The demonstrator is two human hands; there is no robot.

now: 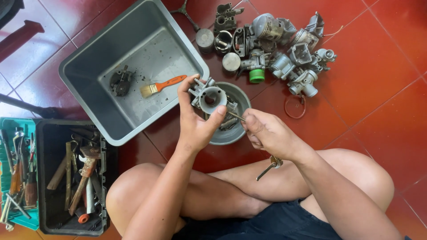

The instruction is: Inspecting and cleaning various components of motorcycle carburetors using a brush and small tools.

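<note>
Floor (391, 98): red tiles with pale joints; the person sits cross-legged on it, bare knees at the lower edge of view.

Tub (89, 58): grey, square, plastic, upper left, its near corner just beside the left hand. Inside it lie a dark engine part (120, 82) and a brush (162, 85) with orange handle and pale bristles.

Toolbox (44, 178): black, open, lower left, filled with rusty hand tools; a teal tray (18, 124) of further tools sits against its left side.

Parts heap (275, 49): grey metal carburettors, pistons and housings grouped at top centre and right, one piece bearing a green cap (256, 75). A thin wire ring (295, 107) lies just below the heap.

Bowl (238, 129): round, grey metal, on the floor directly beneath the hands, mostly hidden by them.

Carburettor (210, 98): grey metal with a round open bore facing up, held above the bowl, near the tub's corner.

Left hand (195, 120): fingers and thumb wrapped around the carburettor, thumb pressed against its lower side.

Right hand (267, 133): fingertips pinched on a thin rod (236, 116) whose tip touches the carburettor.

Metal tool (268, 168): small, lying on the leg below the right wrist.
</note>
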